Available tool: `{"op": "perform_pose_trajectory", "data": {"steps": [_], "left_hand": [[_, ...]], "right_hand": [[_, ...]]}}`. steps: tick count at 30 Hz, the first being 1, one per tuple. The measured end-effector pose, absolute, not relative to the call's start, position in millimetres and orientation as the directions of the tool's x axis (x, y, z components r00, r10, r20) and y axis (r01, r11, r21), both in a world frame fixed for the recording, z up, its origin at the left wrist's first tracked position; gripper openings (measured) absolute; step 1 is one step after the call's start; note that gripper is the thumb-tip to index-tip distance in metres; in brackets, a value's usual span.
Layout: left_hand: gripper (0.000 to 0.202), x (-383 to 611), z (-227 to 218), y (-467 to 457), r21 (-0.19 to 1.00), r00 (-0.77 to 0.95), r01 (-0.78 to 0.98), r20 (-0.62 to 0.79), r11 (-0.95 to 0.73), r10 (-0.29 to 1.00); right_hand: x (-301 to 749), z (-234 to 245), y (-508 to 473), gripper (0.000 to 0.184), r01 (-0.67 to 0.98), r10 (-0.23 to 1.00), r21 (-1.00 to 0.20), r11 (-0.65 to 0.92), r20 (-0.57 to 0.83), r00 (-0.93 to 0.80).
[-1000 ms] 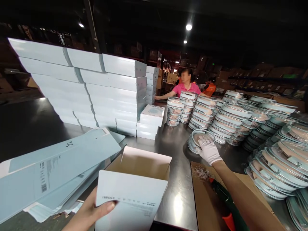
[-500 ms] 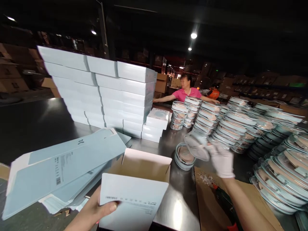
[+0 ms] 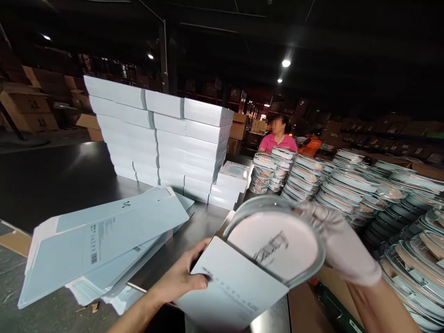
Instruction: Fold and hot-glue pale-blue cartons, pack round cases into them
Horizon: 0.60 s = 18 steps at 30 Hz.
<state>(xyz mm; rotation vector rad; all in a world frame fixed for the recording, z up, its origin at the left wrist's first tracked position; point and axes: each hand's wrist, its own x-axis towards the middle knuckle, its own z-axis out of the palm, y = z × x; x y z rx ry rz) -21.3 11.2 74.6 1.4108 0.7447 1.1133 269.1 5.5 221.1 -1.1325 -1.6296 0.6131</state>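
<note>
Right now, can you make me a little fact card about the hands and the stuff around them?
Left hand: bare, holding a pale blue box
Right hand: gloved, holding a round container at the box's opening
Container's lower part: partly hidden by the box
Left side: flat cartons in a pile
Behind them: stacked white boxes
Right side: stacks of round containers
Farther back: person in pink

The box (image 3: 229,296) is pale blue, the teal-rimmed container (image 3: 284,243) pinkish white with dark lettering.
</note>
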Motion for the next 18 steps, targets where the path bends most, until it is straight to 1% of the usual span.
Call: {"op": "perform_pose_trajectory", "data": {"steps": [1,2,3,5,6,7,8,9,11,12,13,14,15,17,18], "left_hand": [[0.072,-17.1,68.6,10.1,0.972,0.333,-0.159,0.219,-0.174,0.917],[0.074,-13.3,60.9,8.2,0.97,0.309,-0.164,0.225,-0.182,0.924],[0.077,-10.3,51.8,5.9,0.968,0.285,-0.167,0.229,-0.187,0.931],[0.082,-7.2,32.1,0.2,0.965,0.235,-0.17,0.237,-0.2,0.943],[0.085,-7.3,23.1,-2.8,0.964,0.21,-0.172,0.236,-0.202,0.949],[0.086,-8.2,15.6,-5.8,0.962,0.177,-0.173,0.242,-0.212,0.954],[0.085,-9.7,10.4,-8.7,0.954,0.144,-0.171,0.27,-0.245,0.952],[0.08,-11.6,7.7,-11.5,0.939,0.127,-0.158,0.326,-0.305,0.937],[0.066,-15.1,10.0,-16.4,0.878,0.153,-0.109,0.479,-0.467,0.864],[0.058,-16.0,14.0,-18.4,0.838,0.182,-0.084,0.545,-0.539,0.819],[0.05,-16.1,18.8,-20.3,0.808,0.213,-0.061,0.585,-0.587,0.783],[0.046,-15.1,23.4,-21.9,0.8,0.235,-0.038,0.589,-0.598,0.773],[0.046,-13.1,27.3,-23.5,0.813,0.232,-0.013,0.568,-0.582,0.79],[0.046,-6.7,31.3,-26.8,0.855,0.16,0.021,0.509,-0.518,0.846],[0.038,-3.1,31.7,-28.6,0.87,0.101,0.014,0.488,-0.492,0.867]], "right_hand": [[261.4,217.6,-4.8,0.039,0.391,0.894,-0.809,0.439,0.437,-0.099],[256.3,210.4,-14.9,0.035,0.412,0.88,-0.784,0.465,0.46,-0.119],[253.4,199.5,-24.2,0.031,0.433,0.858,-0.756,0.491,0.505,-0.093],[252.3,167.9,-38.6,0.025,0.441,0.797,-0.726,0.527,0.603,0.041],[252.5,148.9,-43.5,0.024,0.414,0.782,-0.741,0.529,0.615,0.101],[252.2,129.3,-47.3,0.024,0.371,0.791,-0.771,0.517,0.596,0.136],[251.0,110.2,-50.4,0.03,0.339,0.816,-0.8,0.495,0.562,0.134],[248.4,92.7,-53.1,0.043,0.333,0.842,-0.817,0.47,0.528,0.106],[240.1,65.3,-58.2,0.07,0.398,0.872,-0.809,0.433,0.488,0.044],[234.9,56.2,-60.9,0.076,0.442,0.873,-0.788,0.429,0.487,0.021],[229.0,50.1,-63.6,0.074,0.475,0.868,-0.764,0.436,0.496,0.002],[222.6,46.7,-66.3,0.069,0.487,0.864,-0.754,0.441,0.503,-0.003],[215.4,45.5,-68.7,0.063,0.478,0.866,-0.764,0.434,0.5,0.013],[198.1,47.3,-72.2,0.054,0.399,0.896,-0.847,0.352,0.429,0.119],[188.3,49.2,-73.1,0.054,0.337,0.907,-0.894,0.297,0.374,0.194]]}}
